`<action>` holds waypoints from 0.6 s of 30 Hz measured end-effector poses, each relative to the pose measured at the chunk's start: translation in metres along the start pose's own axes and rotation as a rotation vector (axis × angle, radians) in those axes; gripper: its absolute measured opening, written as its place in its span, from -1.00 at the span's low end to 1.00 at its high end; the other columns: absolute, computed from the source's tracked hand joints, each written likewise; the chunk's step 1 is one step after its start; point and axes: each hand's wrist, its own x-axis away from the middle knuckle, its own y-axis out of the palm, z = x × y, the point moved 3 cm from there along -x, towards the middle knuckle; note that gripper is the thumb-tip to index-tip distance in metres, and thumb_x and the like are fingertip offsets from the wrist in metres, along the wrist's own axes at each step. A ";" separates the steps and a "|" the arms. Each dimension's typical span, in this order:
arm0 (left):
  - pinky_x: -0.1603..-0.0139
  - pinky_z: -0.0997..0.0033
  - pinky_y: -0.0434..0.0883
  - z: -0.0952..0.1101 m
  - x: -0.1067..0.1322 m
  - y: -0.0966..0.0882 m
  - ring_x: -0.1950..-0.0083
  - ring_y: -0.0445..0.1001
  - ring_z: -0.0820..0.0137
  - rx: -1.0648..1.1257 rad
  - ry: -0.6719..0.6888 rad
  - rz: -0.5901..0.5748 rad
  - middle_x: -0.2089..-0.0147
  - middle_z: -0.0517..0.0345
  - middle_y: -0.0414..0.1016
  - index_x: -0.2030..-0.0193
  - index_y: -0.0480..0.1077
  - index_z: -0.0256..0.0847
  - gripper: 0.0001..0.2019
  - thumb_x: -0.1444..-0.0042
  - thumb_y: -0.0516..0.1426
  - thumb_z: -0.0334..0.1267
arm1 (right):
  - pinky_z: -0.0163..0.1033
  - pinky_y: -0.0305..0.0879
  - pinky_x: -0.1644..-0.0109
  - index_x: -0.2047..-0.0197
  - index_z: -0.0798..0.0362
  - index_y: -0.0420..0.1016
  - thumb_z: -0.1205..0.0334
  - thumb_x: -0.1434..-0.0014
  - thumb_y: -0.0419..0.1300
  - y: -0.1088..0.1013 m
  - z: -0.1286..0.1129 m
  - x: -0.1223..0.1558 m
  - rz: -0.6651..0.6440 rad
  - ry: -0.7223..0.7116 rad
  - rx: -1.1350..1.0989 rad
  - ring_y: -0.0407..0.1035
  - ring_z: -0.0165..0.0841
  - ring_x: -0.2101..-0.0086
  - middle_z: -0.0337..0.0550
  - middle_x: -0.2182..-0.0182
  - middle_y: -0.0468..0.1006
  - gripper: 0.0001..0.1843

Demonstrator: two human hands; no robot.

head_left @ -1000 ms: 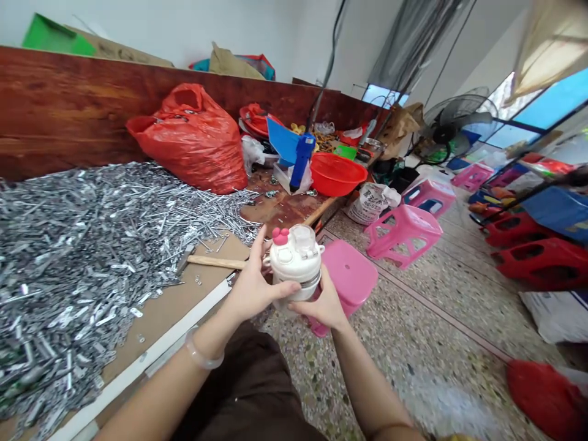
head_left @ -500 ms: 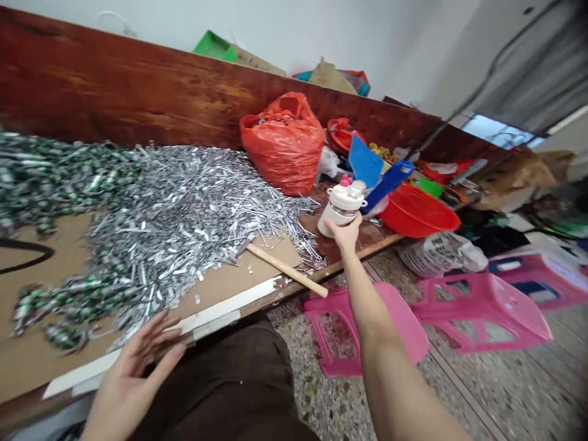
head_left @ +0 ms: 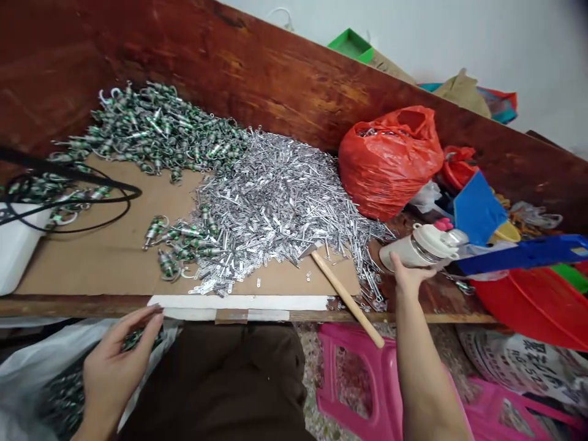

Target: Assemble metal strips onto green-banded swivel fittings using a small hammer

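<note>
My right hand (head_left: 411,278) is closed round a white water bottle (head_left: 420,248) with a pink ornament on its lid. The bottle leans to the right over the table's right part. My left hand (head_left: 117,358) hangs at the table's front edge, thumb and fingers apart, with nothing between them. Right of the middle lies a hammer (head_left: 346,297), its wooden handle sticking out past the edge. Behind it spreads a heap of small silver metal parts (head_left: 285,202). Several green and silver fittings with hooks (head_left: 184,242) lie on the cardboard (head_left: 110,257).
A larger pile of green fittings (head_left: 169,131) is at the back left. A full red plastic bag (head_left: 390,162) stands behind the bottle. Right of it are a blue tray (head_left: 528,254) and a red basin (head_left: 533,306). Black cable (head_left: 92,199) loops at left; a pink stool (head_left: 362,380) stands below.
The view has swung left. The bottle, upright before, now tilts to the right in my right hand. My left hand stays near the table edge.
</note>
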 end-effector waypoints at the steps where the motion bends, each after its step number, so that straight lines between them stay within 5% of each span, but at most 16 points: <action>1: 0.06 0.06 0.42 0.002 -0.005 0.001 0.23 0.50 0.21 -0.043 0.122 0.037 0.27 0.11 0.54 0.27 0.45 -0.10 -0.72 -0.02 0.10 0.02 | 0.10 -0.09 -0.28 -0.25 0.33 -0.31 -0.17 0.31 0.32 -0.002 -0.007 0.011 0.040 -0.022 0.042 -0.07 0.00 -0.22 0.44 -0.22 -0.13 0.29; 4: 0.16 0.19 0.39 0.010 -0.019 0.007 0.28 0.48 0.26 -0.143 0.438 0.111 0.31 0.07 0.53 0.27 0.44 -0.16 -0.87 -0.09 0.11 -0.20 | 0.16 -0.05 -0.22 -0.22 0.24 -0.04 -0.11 0.04 0.19 0.007 -0.053 0.060 0.019 -0.377 0.188 0.01 0.02 -0.17 0.31 -0.15 0.10 -0.09; 7: 0.17 0.28 0.37 0.022 -0.035 0.020 0.26 0.48 0.31 -0.104 0.623 0.040 0.30 0.06 0.53 0.23 0.43 -0.20 -0.90 -0.09 0.13 -0.36 | -0.01 0.13 -0.11 0.02 0.08 0.32 0.08 -0.19 0.00 0.053 -0.111 0.115 -0.529 -0.840 0.308 0.25 -0.17 0.01 0.05 0.08 0.40 -0.64; 12: 0.06 0.25 0.36 0.042 -0.060 0.038 0.16 0.46 0.30 -0.041 0.693 -0.070 0.23 0.07 0.52 0.19 0.42 -0.19 -0.86 -0.08 0.14 -0.40 | -0.28 0.21 0.13 0.29 0.02 0.44 0.16 -0.13 0.11 0.127 -0.161 0.132 -1.010 -1.015 0.600 0.34 -0.35 0.25 -0.16 0.31 0.49 -0.86; 14: 0.05 0.24 0.36 0.042 -0.068 0.037 0.15 0.45 0.31 -0.040 0.660 -0.060 0.23 0.07 0.52 0.19 0.42 -0.20 -0.86 -0.08 0.14 -0.39 | -0.29 0.19 0.18 0.37 0.02 0.45 0.21 -0.11 0.13 0.139 -0.169 0.117 -1.021 -1.028 0.660 0.35 -0.35 0.30 -0.17 0.38 0.49 -0.89; 18: 0.06 0.25 0.38 0.030 -0.082 0.032 0.16 0.44 0.32 -0.069 0.589 -0.031 0.23 0.08 0.52 0.22 0.43 -0.20 -0.89 -0.11 0.12 -0.36 | -0.06 0.16 0.13 0.26 0.20 0.46 0.32 -0.15 0.02 0.142 -0.184 0.091 -0.743 -0.965 0.754 0.33 -0.13 0.21 0.16 0.29 0.46 -0.78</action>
